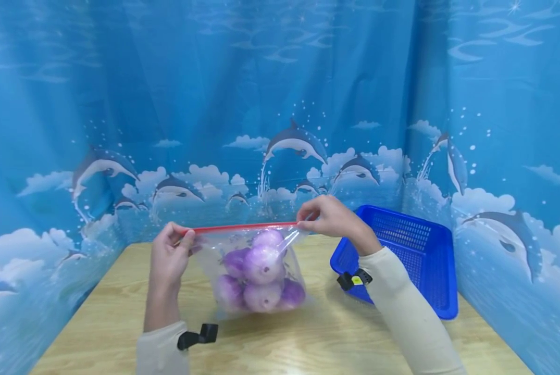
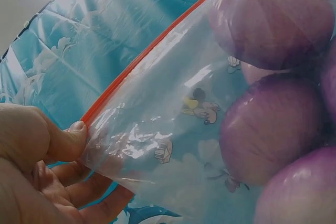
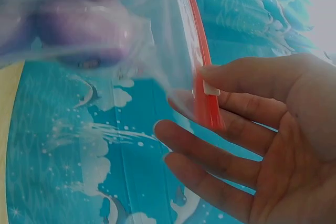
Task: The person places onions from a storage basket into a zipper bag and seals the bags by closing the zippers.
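Observation:
A clear zip bag (image 1: 300,265) with a red closure strip (image 1: 242,227) hangs just above the table, holding several purple onions (image 1: 264,264). At one end of the strip my left hand (image 1: 169,255) pinches the bag's top corner between thumb and fingers. My right hand (image 1: 331,217) pinches the opposite end. There, in the right wrist view, a small white slider (image 3: 211,89) sits on the red strip by the thumb, while the other fingers (image 3: 210,150) spread loosely below. Small printed cartoon figures (image 2: 202,109) show on the bag in the left wrist view.
A blue plastic basket (image 1: 441,271) with perforated sides stands on the right of the wooden table (image 1: 120,297), partly behind my right forearm. Blue curtains (image 1: 204,104) printed with dolphins surround the table at the back and sides.

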A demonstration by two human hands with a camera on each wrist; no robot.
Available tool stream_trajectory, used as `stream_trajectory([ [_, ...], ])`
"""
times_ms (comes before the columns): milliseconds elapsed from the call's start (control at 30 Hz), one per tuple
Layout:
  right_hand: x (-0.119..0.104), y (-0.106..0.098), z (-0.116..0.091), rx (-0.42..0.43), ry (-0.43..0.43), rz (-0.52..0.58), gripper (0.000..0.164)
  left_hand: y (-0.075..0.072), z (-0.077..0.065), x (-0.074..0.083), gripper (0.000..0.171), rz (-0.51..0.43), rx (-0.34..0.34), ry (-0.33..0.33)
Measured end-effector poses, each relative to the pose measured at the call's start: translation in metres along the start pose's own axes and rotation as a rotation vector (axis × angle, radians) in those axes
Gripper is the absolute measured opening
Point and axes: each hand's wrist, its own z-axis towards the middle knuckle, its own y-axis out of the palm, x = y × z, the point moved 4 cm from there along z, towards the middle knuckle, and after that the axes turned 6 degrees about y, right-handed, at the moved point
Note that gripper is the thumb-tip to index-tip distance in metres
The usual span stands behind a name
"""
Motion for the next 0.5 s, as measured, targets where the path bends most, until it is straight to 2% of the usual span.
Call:
stream_trajectory([
  [167,0.009,-0.005,-0.006,0.008,0.027,0.006,0.010,-0.002,0.001,-0.001,0.014,0.003,0.021,-0.008],
  [300,0.017,0.000,-0.009,0.018,0.043,0.036,0.009,0.002,0.001,-0.003,0.017,0.024,0.008,-0.018],
  [500,0.032,0.017,-0.013,0.039,0.088,0.183,0.011,0.006,0.004,-0.010,0.022,0.048,-0.037,-0.046],
])
